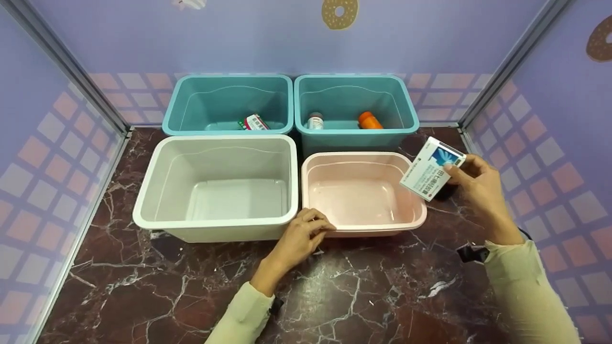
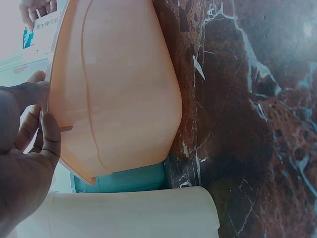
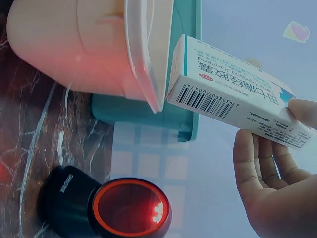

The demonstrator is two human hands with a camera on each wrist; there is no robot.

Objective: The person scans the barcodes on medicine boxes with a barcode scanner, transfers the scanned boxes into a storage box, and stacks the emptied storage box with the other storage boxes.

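My right hand (image 1: 480, 191) pinches a white medicine box (image 1: 432, 168) between thumb and fingers, above the right rim of the pink bin (image 1: 363, 228). The box has a blue picture panel. In the right wrist view a barcode shows on the long side of the medicine box (image 3: 205, 101). Below that hand stands a black barcode scanner (image 3: 72, 203) with a red-lit round window; the head view hides most of it. My left hand (image 1: 303, 234) grips the pink bin's rim at its front left corner, its thumb and fingers on either side in the left wrist view.
Left of the pink bin stands a white bin (image 1: 215, 223). Behind are two teal bins: the left one (image 1: 227, 133) holds medicine boxes (image 1: 255, 122); the right one (image 1: 356, 131) holds a white bottle (image 1: 315, 121) and an orange bottle (image 1: 369, 121). Patterned walls (image 1: 540, 143) enclose the marbled table (image 1: 334, 296).
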